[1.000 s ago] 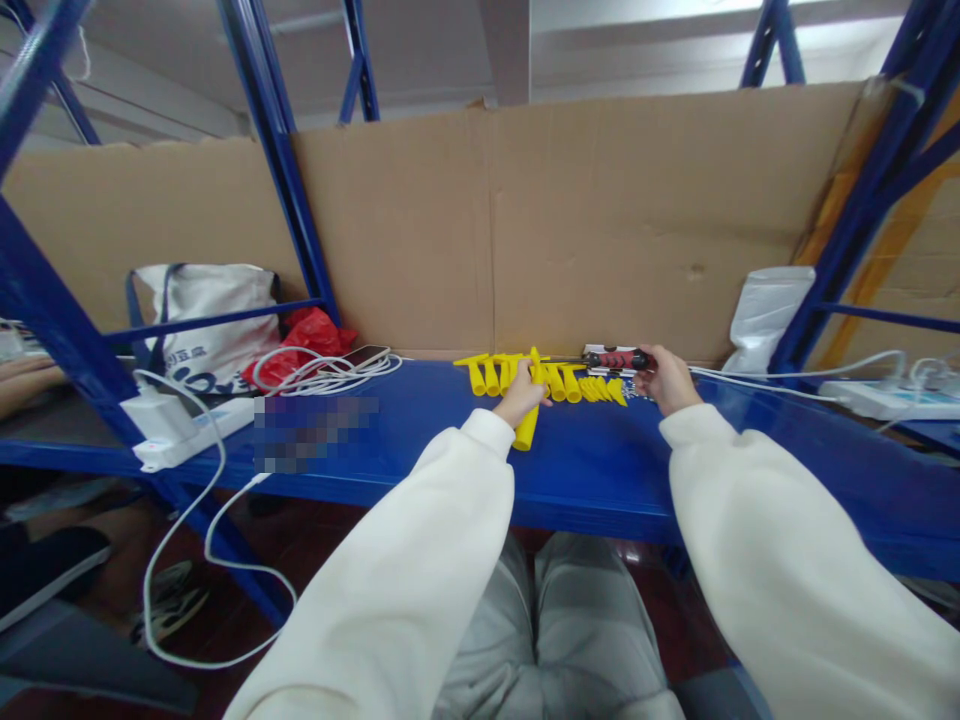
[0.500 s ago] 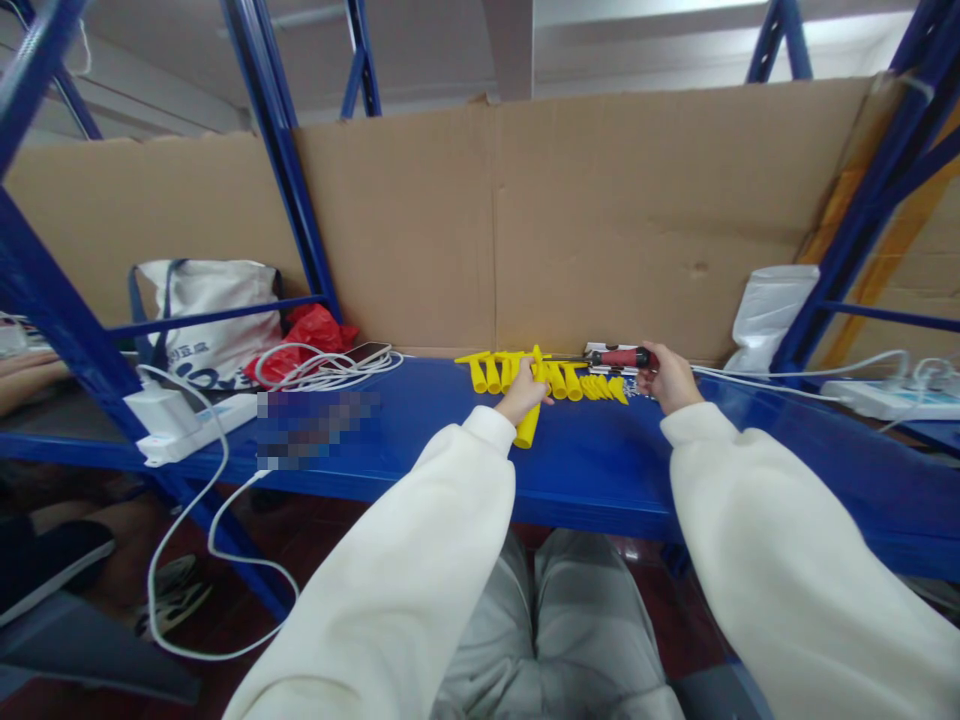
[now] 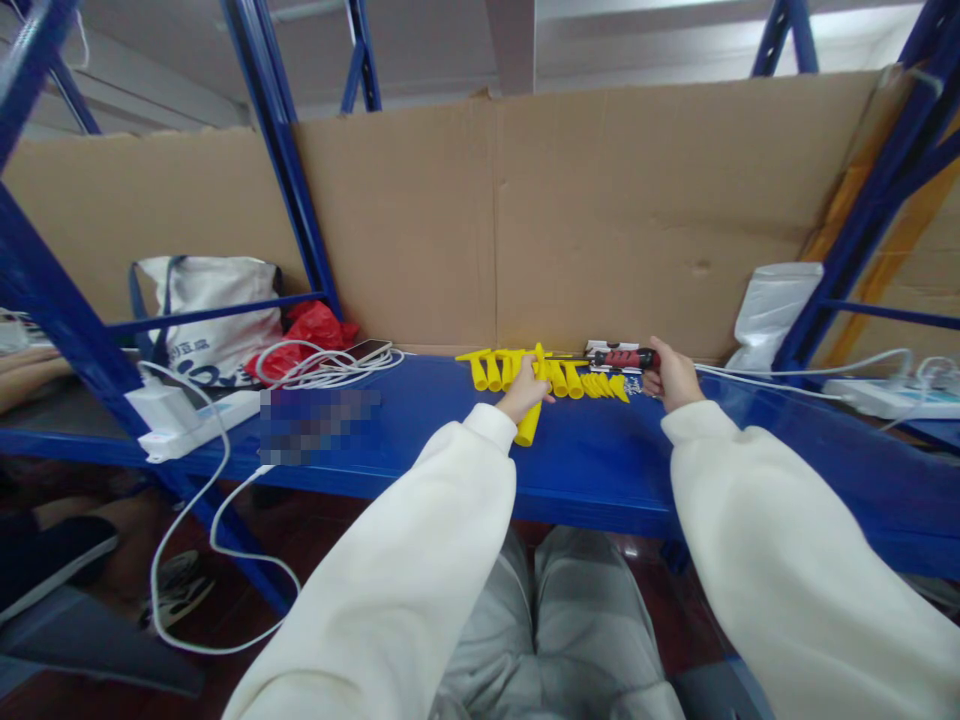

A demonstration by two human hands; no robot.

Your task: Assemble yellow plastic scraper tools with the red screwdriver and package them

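My left hand (image 3: 527, 386) is closed around a yellow plastic piece (image 3: 529, 428) with a tube-shaped lower end, held over the blue shelf. In my right hand (image 3: 669, 374) is the end of a screwdriver with a red and black handle (image 3: 624, 359). Its shaft lies level and points left at the top of the held piece; whether the tip touches it cannot be made out. Behind my left hand stands a row of similar yellow pieces (image 3: 493, 373). Small flat yellow parts (image 3: 600, 386) lie below the screwdriver, with tiny loose bits (image 3: 634, 384) beside them.
Cardboard (image 3: 600, 220) walls the back of the blue shelf (image 3: 450, 470). Coiled white cable (image 3: 330, 367), a red bag (image 3: 315, 330), a cloth tote (image 3: 217, 310) and a power strip (image 3: 199, 425) are at left. A white pouch (image 3: 776, 310) leans at right. Another person's arm (image 3: 30, 368) shows far left.
The screwdriver handle looks turned a little about its length in my right hand. My left hand keeps the yellow piece in nearly the same place; the view has shifted slightly.
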